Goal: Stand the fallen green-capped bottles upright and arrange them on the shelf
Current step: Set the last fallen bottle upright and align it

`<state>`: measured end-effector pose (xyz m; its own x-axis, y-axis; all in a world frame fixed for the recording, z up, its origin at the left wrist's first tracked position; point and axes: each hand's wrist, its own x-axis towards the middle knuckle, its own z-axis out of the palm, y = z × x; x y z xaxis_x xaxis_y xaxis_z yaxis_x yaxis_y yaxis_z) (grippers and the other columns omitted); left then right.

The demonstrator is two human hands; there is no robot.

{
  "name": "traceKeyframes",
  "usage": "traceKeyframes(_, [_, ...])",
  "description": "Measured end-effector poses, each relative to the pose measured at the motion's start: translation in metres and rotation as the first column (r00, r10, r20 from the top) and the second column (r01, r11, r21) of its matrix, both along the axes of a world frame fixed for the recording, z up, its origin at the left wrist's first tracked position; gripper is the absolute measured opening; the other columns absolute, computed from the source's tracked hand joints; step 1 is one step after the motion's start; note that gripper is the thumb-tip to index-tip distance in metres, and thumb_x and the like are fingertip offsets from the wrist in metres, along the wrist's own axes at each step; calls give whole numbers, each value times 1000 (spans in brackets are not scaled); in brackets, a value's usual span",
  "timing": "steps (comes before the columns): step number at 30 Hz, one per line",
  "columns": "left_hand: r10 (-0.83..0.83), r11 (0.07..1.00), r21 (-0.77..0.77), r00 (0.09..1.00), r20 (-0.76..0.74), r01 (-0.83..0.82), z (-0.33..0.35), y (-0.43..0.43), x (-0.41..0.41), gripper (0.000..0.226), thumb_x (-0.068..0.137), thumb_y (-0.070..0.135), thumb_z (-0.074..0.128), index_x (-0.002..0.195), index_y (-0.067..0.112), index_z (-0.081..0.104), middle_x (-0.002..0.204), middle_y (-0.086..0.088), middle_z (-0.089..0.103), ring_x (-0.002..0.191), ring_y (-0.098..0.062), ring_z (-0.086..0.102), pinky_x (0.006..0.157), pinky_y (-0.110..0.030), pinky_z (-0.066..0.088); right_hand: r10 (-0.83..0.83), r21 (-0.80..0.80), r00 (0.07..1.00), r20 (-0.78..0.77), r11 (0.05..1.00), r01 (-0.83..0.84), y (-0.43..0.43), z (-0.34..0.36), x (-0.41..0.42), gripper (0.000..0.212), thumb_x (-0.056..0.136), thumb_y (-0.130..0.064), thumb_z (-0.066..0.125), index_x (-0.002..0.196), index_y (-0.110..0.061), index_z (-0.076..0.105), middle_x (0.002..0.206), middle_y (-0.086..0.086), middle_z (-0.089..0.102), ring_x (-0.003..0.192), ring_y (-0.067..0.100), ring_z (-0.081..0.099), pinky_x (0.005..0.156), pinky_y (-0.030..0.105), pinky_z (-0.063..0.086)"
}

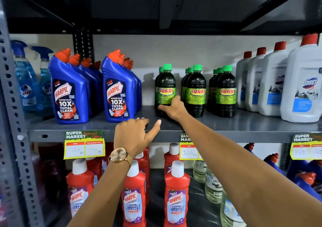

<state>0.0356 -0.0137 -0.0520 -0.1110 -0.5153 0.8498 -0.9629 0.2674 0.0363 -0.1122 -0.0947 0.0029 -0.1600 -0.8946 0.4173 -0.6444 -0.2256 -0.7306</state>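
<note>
Three short rows of dark green-capped bottles, each with a green and yellow "SUNNY" label, stand upright near the middle of a grey metal shelf point(244, 131), running from front to back. The front bottle of the left row point(165, 91) stands slightly apart from the middle row point(196, 91) and the right row point(226, 91), which sit closer together. The person's right hand point(172, 107) reaches in from the lower right and wraps around the lower part of that left front bottle, thumb across its front below the label and fingers curled behind its right side, a ring showing on one finger. The left hand point(135, 136) rests at the shelf's front edge just below and to the left, fingers loosely curled onto the shelf surface and thumb stretched out toward the right, holding nothing; a rose-gold wristwatch point(120, 155) sits on that wrist. To the left of the green-capped bottles stand two rows of blue Harpic bottles point(115, 92) with red caps, and farther left blue spray bottles point(26, 80). To the right stands a row of white Domex bottles point(303, 87) with red caps. Yellow price tags point(84, 145) hang from the shelf edge. On the shelf below stand red Harpic bathroom cleaner bottles point(176, 197) with white caps.
</note>
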Motion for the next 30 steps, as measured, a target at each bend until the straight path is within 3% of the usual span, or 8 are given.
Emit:
traceKeyframes(10, [2, 1000, 3, 1000, -7, -2, 1, 2, -1, 67, 81, 66, 23, 72, 19, 71, 56, -3, 65, 54, -24, 60, 46, -26, 32, 56, -45, 995, -82, 997, -60, -2, 0, -2, 72, 80, -34, 75, 132, 2, 40, 131, 18, 54, 122, 33, 54, 100, 37, 46])
traceKeyframes(26, [18, 999, 38, 1000, 0, -18, 1, 2, 0, 72, 79, 68, 19, 81, 20, 72, 68, -4, 71, 65, -26, 64, 54, -31, 44, 47, -22, 999, -22, 999, -48, -1, -1, 0, 76, 79, -37, 75, 133, 1, 38, 132, 20, 55, 123, 35, 54, 102, 41, 45])
traceKeyframes(28, [8, 999, 52, 1000, 12, -9, 2, 2, 2, 73, 79, 68, 17, 83, 21, 72, 70, -4, 72, 67, -25, 65, 55, -32, 45, 68, 24, 997, 40, 997, -69, 4, 2, -4, 82, 74, -43, 78, 133, 1, 41, 129, 17, 57, 119, 33, 57, 98, 38, 47])
traceKeyframes(30, [2, 997, 81, 1000, 26, -4, 3, 3, 2, 73, 79, 69, 16, 86, 22, 72, 70, -3, 71, 68, -24, 65, 55, -31, 45, 119, 81, 991, 64, 989, -124, 13, 6, -15, 67, 75, -40, 78, 120, 1, 50, 112, 12, 61, 103, 27, 60, 85, 31, 46])
